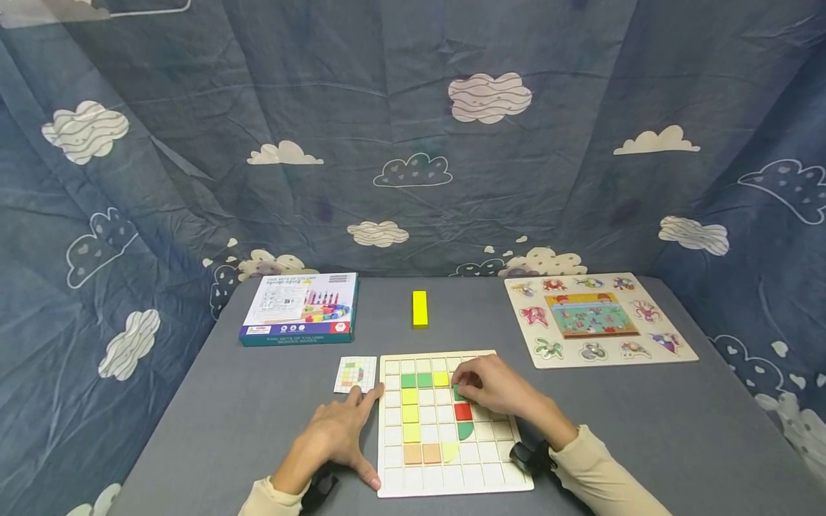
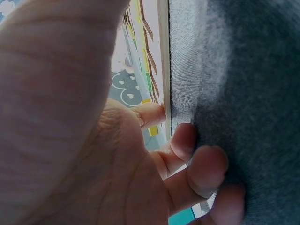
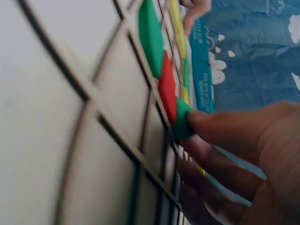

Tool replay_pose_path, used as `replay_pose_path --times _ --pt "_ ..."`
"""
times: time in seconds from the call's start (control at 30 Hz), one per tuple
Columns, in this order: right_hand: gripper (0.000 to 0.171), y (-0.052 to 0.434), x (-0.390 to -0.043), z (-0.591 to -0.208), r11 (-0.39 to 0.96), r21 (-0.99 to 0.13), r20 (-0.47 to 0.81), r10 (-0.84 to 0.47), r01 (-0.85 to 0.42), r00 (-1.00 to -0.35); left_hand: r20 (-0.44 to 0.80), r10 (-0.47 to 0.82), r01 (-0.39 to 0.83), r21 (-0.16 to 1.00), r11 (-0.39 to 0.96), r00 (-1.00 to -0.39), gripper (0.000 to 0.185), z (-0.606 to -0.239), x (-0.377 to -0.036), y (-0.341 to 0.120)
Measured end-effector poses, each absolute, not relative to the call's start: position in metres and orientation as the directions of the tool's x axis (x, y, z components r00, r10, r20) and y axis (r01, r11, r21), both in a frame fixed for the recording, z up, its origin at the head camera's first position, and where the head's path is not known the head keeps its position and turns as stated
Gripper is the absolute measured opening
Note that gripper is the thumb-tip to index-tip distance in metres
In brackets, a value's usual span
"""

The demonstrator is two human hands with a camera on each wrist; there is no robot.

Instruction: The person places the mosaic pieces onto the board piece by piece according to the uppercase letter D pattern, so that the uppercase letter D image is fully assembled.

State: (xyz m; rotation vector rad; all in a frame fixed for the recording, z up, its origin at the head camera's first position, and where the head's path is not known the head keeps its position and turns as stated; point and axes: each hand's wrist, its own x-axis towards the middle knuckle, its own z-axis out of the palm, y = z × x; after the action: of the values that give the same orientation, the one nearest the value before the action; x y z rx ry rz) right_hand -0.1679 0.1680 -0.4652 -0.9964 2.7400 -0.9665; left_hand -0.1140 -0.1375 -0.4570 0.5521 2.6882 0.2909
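A wooden grid board (image 1: pixel 454 476) lies on the table, partly filled with coloured tiles. My right hand (image 1: pixel 495 388) pinches a green tile (image 3: pixel 183 121) between thumb and fingers, low over the cell beyond a red square tile (image 1: pixel 462 411). Nearer me sits a rounded green tile (image 1: pixel 464 430), then a pale yellow rounded tile (image 1: pixel 449 451) beside orange squares (image 1: pixel 412 454). Yellow squares (image 1: pixel 410 414) run up the left column to green squares (image 1: pixel 409 380). With fingers spread, my left hand (image 1: pixel 337 430) rests along the board's left edge, thumb at the near corner.
A small pattern card (image 1: pixel 356 369) lies just beyond my left hand. Further back are a boxed bead set (image 1: pixel 300 308) on the left, a yellow block (image 1: pixel 420 309) in the middle and a sea-animal puzzle board (image 1: pixel 600 355) on the right. A cloud-print cloth (image 1: pixel 413 208) hangs behind.
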Motion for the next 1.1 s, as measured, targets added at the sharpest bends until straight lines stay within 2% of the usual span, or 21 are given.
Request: replay_pose_path --times 0.23,0.6,0.9,1.1 --pt "0.007 0.1629 -0.1641 -0.4693 0.65 -0.531 0.166 -0.549 -0.543 -0.819 -0.319 0.417 0.336 0.281 0.899 -0.851 0.147 -0.4569 -0.114 -0.1379" --pt "0.01 0.1692 -0.1665 -0.4673 0.626 -0.557 0.123 -0.589 -0.546 -0.799 -0.326 0.408 0.328 0.275 0.904 -0.853 0.148 -0.4576 -0.1137 -0.1374" --pt "0.01 0.1676 -0.1668 -0.4676 0.627 -0.532 0.149 -0.592 -0.569 -0.792 -0.322 0.408 0.329 0.272 0.904 -0.855 0.148 -0.4571 -0.1163 -0.1378" --pt "0.01 0.1704 -0.1638 -0.468 0.609 -0.563 0.144 -0.592 -0.558 -0.793 -0.315 0.418 0.342 0.269 0.9 -0.852 0.147 -0.4582 -0.1172 -0.1364"
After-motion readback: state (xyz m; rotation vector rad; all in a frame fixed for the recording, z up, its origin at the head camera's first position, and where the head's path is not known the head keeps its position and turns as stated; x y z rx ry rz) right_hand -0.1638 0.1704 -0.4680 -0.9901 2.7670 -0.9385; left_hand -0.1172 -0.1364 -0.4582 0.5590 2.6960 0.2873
